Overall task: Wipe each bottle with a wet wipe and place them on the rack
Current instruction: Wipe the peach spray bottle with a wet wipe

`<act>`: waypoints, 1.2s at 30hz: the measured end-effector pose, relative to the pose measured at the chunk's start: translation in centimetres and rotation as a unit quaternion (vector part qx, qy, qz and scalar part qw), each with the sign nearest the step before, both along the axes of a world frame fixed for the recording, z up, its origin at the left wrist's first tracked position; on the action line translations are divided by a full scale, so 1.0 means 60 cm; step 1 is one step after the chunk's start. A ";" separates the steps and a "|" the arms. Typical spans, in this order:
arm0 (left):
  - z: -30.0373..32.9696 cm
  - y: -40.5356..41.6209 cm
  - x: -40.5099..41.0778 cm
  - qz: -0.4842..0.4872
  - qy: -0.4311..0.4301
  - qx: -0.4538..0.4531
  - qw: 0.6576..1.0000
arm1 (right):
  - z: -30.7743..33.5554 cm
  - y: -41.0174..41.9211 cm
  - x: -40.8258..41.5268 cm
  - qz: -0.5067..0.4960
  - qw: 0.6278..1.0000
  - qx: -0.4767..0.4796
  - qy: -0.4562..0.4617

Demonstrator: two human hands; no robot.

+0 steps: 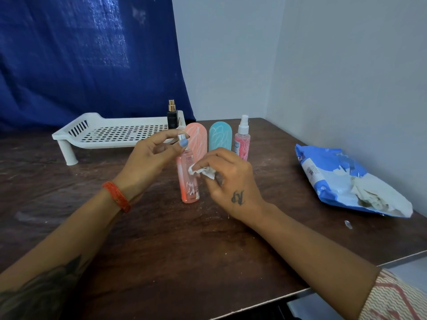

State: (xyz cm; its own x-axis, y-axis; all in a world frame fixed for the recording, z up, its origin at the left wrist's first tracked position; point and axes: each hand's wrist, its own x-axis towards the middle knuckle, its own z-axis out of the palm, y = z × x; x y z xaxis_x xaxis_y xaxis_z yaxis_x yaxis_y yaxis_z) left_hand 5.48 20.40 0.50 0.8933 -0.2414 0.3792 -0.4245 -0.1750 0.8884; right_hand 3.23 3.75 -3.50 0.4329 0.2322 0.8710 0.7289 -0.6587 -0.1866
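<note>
A tall pink bottle (190, 181) stands upright on the table in the middle. My left hand (152, 158) pinches its silver top from above. My right hand (227, 179) presses a crumpled white wet wipe (202, 172) against the bottle's right side. Behind them stand a coral rounded bottle (198, 137), a teal rounded bottle (220, 136) and a small pink spray bottle (242, 140) with a white nozzle. A white slotted rack (111, 133) on short legs sits at the back left. A black bottle (172, 115) with a gold top stands at the rack's right end.
A blue and white wet wipe pack (342, 181) lies open on the right of the dark wooden table (161, 239), near the white wall. A blue curtain (80, 61) hangs behind the rack. The table's front edge runs along the lower right.
</note>
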 end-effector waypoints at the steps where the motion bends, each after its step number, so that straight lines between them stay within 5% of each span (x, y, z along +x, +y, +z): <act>1: 0.000 0.000 0.000 -0.003 -0.002 0.000 1.000 | 0.000 0.002 0.000 0.001 1.000 -0.002 -0.005; 7: -0.002 0.002 0.002 0.001 -0.006 0.003 1.000 | -0.004 0.000 -0.003 0.031 0.997 -0.069 0.007; 36: -0.001 0.002 0.000 0.013 0.008 -0.011 1.000 | -0.003 -0.001 -0.012 0.046 0.993 -0.106 0.026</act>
State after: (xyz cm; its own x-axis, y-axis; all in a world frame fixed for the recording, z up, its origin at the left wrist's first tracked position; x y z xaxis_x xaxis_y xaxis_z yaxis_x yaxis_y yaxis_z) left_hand 5.51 20.51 0.41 0.9052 -0.2103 0.3692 -0.4053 -0.1664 0.8989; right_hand 2.50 3.67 -3.65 0.4449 0.4477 0.7757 0.7805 -0.6186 -0.0906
